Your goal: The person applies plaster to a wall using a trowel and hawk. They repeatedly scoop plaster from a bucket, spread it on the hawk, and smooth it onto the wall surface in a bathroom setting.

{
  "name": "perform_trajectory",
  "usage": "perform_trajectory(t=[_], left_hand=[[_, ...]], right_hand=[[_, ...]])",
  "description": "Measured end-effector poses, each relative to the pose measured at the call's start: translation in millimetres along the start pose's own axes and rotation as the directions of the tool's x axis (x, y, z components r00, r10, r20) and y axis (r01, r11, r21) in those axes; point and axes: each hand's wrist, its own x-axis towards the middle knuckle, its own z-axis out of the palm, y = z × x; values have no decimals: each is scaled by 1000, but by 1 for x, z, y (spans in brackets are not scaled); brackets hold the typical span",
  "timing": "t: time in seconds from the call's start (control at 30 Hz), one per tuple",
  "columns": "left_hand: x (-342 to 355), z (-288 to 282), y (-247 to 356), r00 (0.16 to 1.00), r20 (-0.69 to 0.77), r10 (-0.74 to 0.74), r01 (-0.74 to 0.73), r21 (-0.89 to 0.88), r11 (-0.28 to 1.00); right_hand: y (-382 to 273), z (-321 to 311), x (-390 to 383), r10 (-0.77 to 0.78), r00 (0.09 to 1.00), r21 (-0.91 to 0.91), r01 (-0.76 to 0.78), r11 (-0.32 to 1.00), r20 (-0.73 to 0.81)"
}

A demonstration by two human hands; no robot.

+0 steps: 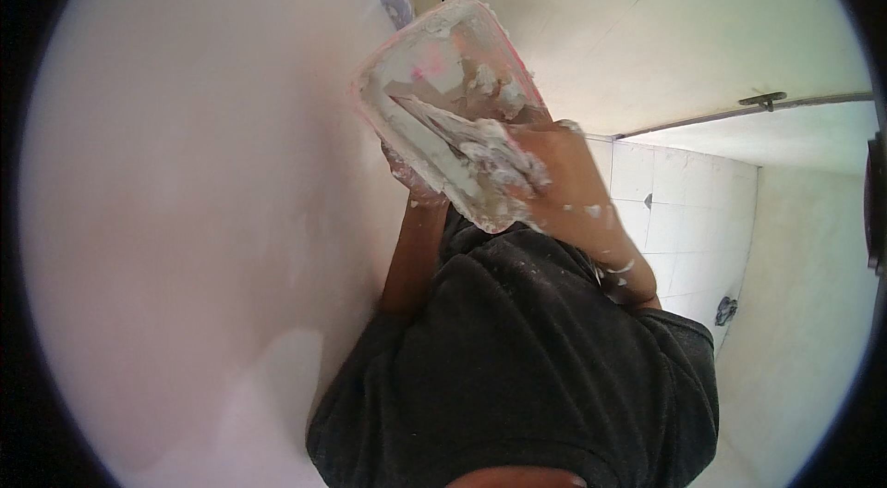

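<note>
A pinkish plastic tub point(434, 58) smeared with white plaster is held up in front of my chest. My left hand point(405, 176) supports it from below and is mostly hidden by it; only fingers at the tub's lower edge show. My right hand point(547, 164), spattered with plaster, is closed around the handle of a putty knife point(442, 126). The knife's blade lies inside the tub, coated with wet white plaster. Both forearms rise from my dark grey shirt point(517, 359).
A smooth white wall point(185, 211) fills the left side, close to the tub. A pale door point(647, 17) with a metal latch point(762, 101) is at upper right. A white tiled floor point(688, 211) lies below, with a small dark object point(726, 310) on it.
</note>
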Motion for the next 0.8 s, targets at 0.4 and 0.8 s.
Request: perform_trajectory(t=[0.4,0.8], left_hand=[[0,-27,-4,985,122,-124,130,-37,991],[1,-37,-3,975,159,-157,168,-59,984]], right_hand=[[13,-1,3,308,933,111,-331,937,187],[61,27,-20,382,896,376,-443,814,228]])
